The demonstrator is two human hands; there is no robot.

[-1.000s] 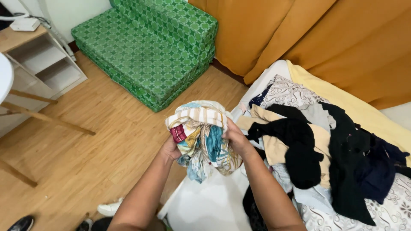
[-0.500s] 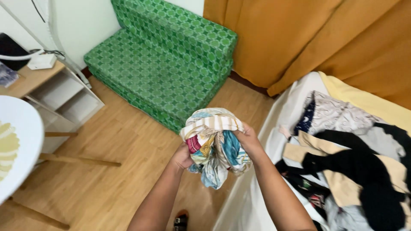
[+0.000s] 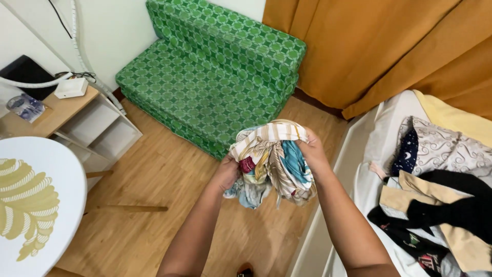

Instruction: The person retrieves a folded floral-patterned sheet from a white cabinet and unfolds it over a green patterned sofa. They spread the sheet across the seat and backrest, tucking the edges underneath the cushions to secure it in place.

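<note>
I hold a bunched bundle of multicoloured cloth (image 3: 271, 159), striped cream, teal and red, in front of me above the wooden floor. My left hand (image 3: 225, 172) grips its left side and my right hand (image 3: 312, 151) grips its right side. Folds of the cloth hang down between my forearms. A green patterned folding mattress (image 3: 215, 87) lies just beyond the bundle against the wall.
A bed with a white sheet (image 3: 366, 174) stands at the right, piled with clothes (image 3: 441, 200) in black, tan and grey print. Orange curtains (image 3: 389, 46) hang behind it. A round white table (image 3: 31, 205) and a low wooden shelf (image 3: 77, 118) are at the left.
My view has swung left, away from the bed and toward the green mattress and the shelf. The bundle stays gripped in both hands in front of me.
</note>
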